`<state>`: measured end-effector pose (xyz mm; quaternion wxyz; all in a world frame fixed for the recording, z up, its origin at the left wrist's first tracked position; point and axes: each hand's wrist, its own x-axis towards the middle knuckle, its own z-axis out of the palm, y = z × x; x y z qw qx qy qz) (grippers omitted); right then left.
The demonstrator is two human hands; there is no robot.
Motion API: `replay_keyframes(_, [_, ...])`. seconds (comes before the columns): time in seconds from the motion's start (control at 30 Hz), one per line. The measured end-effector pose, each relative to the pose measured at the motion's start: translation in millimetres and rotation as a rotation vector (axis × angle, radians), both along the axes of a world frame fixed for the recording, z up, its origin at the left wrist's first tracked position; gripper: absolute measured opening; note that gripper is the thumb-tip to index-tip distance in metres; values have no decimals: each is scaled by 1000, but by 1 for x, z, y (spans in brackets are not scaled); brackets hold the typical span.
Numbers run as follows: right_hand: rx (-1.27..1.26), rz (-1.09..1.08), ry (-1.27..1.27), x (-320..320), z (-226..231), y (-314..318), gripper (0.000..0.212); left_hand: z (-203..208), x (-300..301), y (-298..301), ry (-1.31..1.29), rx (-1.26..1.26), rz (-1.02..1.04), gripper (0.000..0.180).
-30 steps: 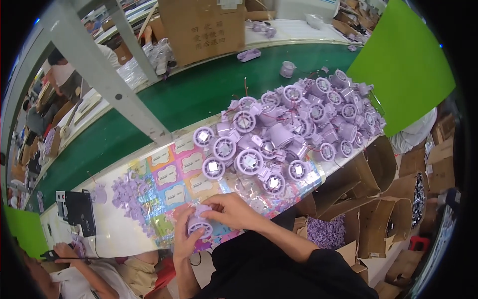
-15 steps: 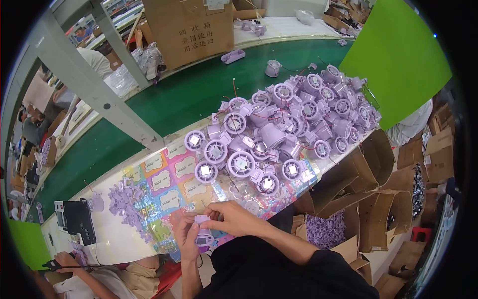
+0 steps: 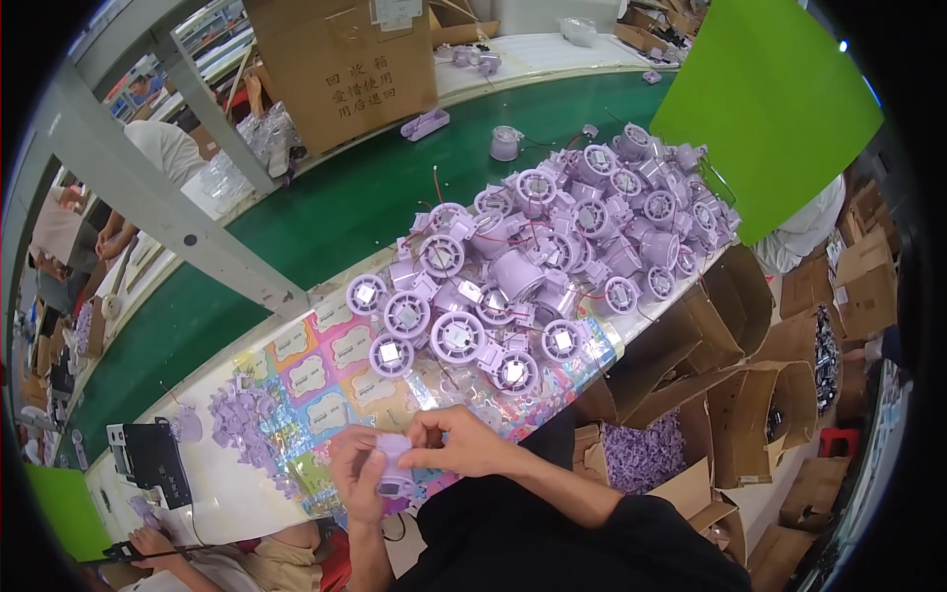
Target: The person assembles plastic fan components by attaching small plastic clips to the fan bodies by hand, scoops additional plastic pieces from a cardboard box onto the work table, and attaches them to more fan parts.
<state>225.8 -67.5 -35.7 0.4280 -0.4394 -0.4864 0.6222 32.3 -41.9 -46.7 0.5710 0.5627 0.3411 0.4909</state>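
Close in front of my body I hold one lilac plastic housing (image 3: 394, 472) with a round lower end. My left hand (image 3: 357, 478) grips it from the left, thumb along its side. From the right, my right hand (image 3: 462, 442) has its thumb and bent fingers on the upper part of the same housing. Whether a smaller part sits between the right fingertips is hidden. Beyond my hands lies a large heap of similar lilac housings (image 3: 516, 274), many with a ring-shaped spoked face and thin red or dark wires.
Colourful printed sheets (image 3: 326, 383) cover the white bench. Small lilac parts (image 3: 242, 419) and a black box (image 3: 158, 462) lie left. Behind runs a green conveyor (image 3: 340, 202) with a large carton (image 3: 345, 74). Cartons (image 3: 764, 419) stand right; a co-worker's hand (image 3: 150, 543) shows lower left.
The view has shifted, so the bench and heap appear farther left. Both hands stay on the housing, which has tilted slightly between my fingers.
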Motion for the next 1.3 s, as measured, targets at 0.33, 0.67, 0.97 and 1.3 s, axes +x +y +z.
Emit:
replay_keyframes(0.33, [112, -161, -275, 19, -53, -16, 17, 109, 127, 121, 307, 461, -124, 22])
replay_keyframes(0.67, [358, -155, -333, 18, -63, -22, 14, 60, 192, 148, 844, 890, 58, 29])
replay_keyframes(0.97, [334, -201, -267, 16, -58, -25, 13, 58, 175, 131, 809, 919, 32, 33])
replay_keyframes(1.3, [372, -200, -316, 20, -54, -25, 13, 58, 151, 174, 519, 597, 86, 24])
